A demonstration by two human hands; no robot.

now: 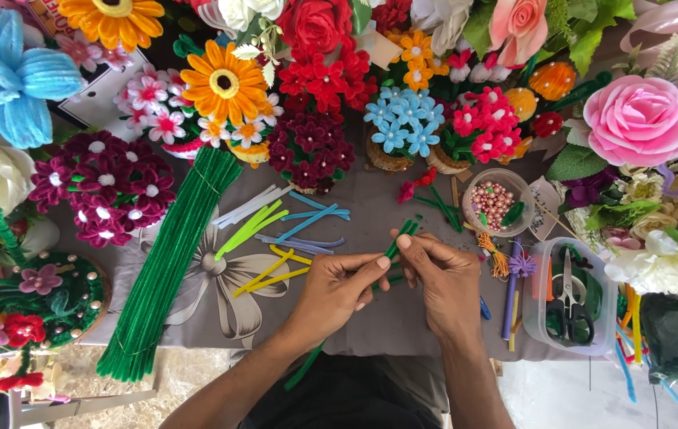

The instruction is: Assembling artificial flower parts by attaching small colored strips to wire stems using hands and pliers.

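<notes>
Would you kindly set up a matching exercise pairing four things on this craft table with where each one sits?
Things:
1. thick bundle of green pipe cleaners
2. scissors
3. bowl of beads
4. green stem

Places:
A. in the clear plastic container at the right
B. held between the left hand and right hand
C. lying slantwise on the grey cloth, left of the hands
D. behind the right hand, near the small flower pots

Pairs: 1-C, 2-A, 3-D, 4-B
</notes>
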